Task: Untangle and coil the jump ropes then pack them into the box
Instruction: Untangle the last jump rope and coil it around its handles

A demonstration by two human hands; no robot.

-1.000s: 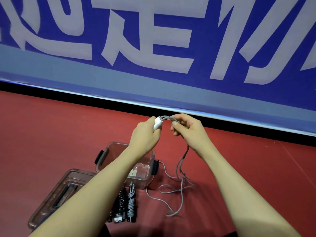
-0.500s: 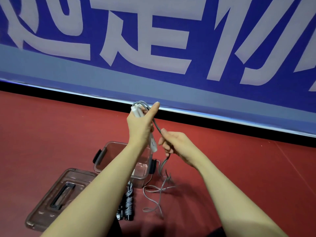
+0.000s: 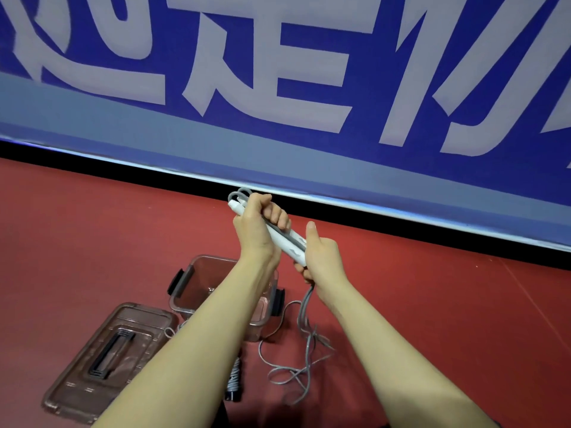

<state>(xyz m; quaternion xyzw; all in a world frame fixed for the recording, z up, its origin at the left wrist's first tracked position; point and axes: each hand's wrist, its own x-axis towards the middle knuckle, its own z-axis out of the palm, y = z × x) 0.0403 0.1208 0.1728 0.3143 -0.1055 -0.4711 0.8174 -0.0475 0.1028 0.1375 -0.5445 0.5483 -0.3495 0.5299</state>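
Jump rope: the grey rope (image 3: 304,344) hangs from the hands and lies in loose, crossing loops on the red floor (image 3: 92,236), just right of the box.
Handles: two white handles (image 3: 285,242) lie side by side, tilted, held up in the air above the box; short grey loops of rope stick out past their upper ends.
Left hand: the left hand (image 3: 258,223) grips the upper part of the handles, fingers curled tight round them.
Right hand: the right hand (image 3: 321,257) grips the lower ends and the cord below them, fingers curled, thumb up.
Box: the clear brown box (image 3: 188,284) stands open on the floor, partly hidden by the left forearm; what is inside cannot be told.
Lid: the lid (image 3: 102,362) lies flat on the floor just left of the box, handle up.
Second rope: a dark coiled rope (image 3: 234,378) lies on the floor in front of the box.
Wall: a blue banner (image 3: 278,88) with large pale letters.
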